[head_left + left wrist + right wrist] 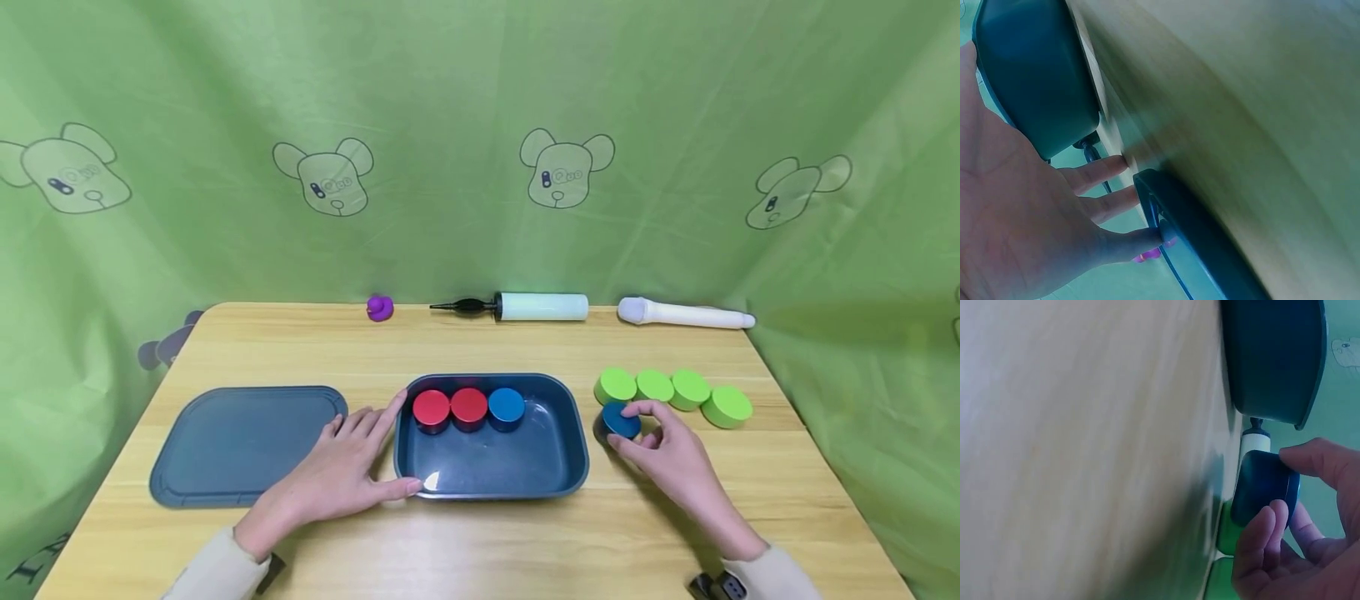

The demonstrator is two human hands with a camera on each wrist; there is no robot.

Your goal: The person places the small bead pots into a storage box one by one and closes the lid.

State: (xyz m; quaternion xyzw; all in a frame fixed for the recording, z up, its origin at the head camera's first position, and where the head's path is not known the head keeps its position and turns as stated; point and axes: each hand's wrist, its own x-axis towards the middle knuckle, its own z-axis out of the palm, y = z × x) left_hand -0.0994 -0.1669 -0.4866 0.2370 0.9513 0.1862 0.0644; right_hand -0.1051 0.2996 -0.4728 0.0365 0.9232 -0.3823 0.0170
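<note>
My right hand [671, 454] pinches a short blue cylinder [621, 419] by its edge, thumb on one side and fingers on the other, close over the table right of the box. The right wrist view shows the same blue cylinder [1263, 487] between thumb and fingers. My left hand [348, 467] lies spread at the left end of a dark blue plastic box [491, 479], index finger and thumb at its rim. Inside the box, two red cylinders [468, 408] and a blue one [506, 408] stand in a row along the back.
Several lime-green cylinders [689, 389] stand in a row behind my right hand. The flat blue lid [243, 446] lies left of the box, partly behind my left hand. Along the table's back edge are a purple duck [380, 308], a hand pump [540, 306] and a white toy microphone [686, 314].
</note>
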